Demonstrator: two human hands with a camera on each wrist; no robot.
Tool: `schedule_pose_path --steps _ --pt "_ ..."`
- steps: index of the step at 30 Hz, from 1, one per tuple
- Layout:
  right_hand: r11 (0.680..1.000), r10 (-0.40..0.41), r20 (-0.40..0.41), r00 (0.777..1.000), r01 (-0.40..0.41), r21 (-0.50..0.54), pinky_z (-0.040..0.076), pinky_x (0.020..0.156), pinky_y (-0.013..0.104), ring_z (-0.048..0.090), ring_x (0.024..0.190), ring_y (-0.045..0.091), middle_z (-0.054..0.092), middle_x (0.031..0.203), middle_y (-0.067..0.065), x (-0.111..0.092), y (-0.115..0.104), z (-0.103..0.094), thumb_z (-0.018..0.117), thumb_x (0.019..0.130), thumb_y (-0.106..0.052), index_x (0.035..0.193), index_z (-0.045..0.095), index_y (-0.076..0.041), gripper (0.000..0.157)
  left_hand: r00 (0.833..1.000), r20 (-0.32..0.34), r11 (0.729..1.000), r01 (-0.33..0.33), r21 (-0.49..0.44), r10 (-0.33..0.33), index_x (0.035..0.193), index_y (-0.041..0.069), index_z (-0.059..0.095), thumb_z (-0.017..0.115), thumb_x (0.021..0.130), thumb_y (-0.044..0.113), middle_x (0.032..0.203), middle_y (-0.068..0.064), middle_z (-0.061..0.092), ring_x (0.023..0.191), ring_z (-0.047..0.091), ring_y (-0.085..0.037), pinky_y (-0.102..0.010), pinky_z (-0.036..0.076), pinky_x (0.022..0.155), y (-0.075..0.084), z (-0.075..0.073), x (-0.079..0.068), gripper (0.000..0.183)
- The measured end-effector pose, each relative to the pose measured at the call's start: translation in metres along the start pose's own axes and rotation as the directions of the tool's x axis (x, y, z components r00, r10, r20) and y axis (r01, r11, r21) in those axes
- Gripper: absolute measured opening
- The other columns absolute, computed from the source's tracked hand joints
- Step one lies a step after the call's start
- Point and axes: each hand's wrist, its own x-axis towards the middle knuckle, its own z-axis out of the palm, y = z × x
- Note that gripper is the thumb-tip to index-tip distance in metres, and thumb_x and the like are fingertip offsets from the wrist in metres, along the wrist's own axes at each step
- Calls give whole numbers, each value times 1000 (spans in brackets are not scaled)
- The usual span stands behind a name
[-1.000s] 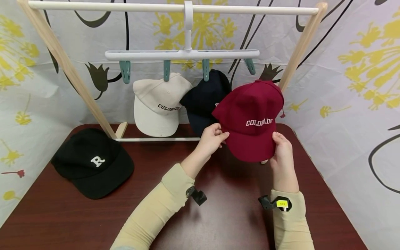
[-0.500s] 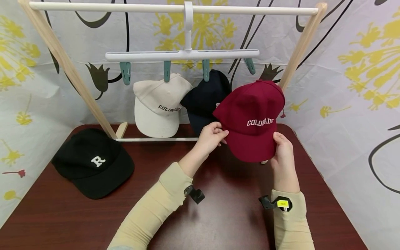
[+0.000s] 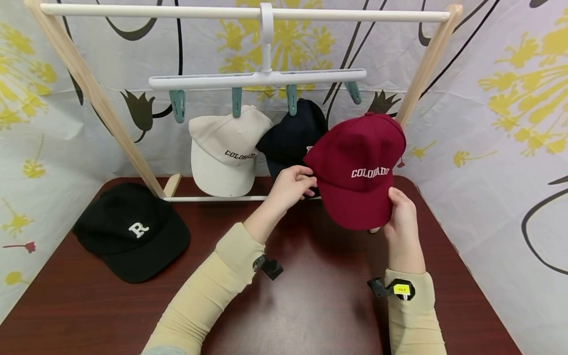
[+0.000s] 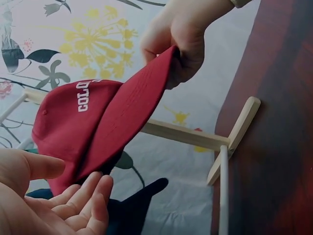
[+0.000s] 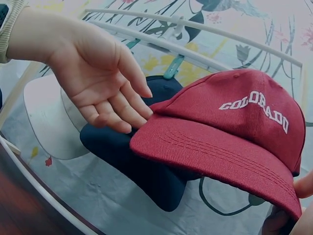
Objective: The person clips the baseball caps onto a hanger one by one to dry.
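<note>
While the right hand (image 3: 401, 214) is pinching one brim edge of the maroon COLORADO baseball cap (image 3: 355, 160), the left hand (image 3: 290, 186) is hovering just beside the other edge, thumb and fingers apart. The cap is being held lower than the white clip hanger (image 3: 213, 81), partly covering a navy cap (image 3: 293, 135).

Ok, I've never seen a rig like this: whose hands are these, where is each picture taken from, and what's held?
There is no machine: these are a person's bare hands. The wide view is taken from the head, the other two from each wrist. The right hand grips the red cap by its brim; the left hand is beside the cap, contact unclear. A black cap lies on the table. A white cap and a navy cap hang from clips.
</note>
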Motion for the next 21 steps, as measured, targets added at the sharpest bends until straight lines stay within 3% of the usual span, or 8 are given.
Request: schedule_pose_path --steps 7,14,21 --pt "1000 -1 -26 1000 1 4 46 58 23 56 66 12 61 70 0 1 -1 -1 42 101 -8 73 61 -9 34 995 -44 993 -81 83 85 112 -2 63 56 95 6 91 -12 70 69 66 -22 -27 50 62 9 -7 0 20" --pt "1000 -2 -33 999 2 -6 46 59 23 56 66 11 61 70 0 1 -1 -1 43 101 -8 74 61 -9 33 979 -98 981 -172 91 181 103 0 67 58 94 5 79 -11 68 53 57 -16 -29 51 61 21 -10 5 14" --pt "1000 -4 -31 1000 4 -5 46 59 22 56 66 11 61 70 0 1 -2 -1 42 101 -8 74 61 -8 33 954 -130 962 -270 31 272 102 -3 67 58 94 4 73 -10 65 53 52 -15 -26 48 58 42 -11 11 14"
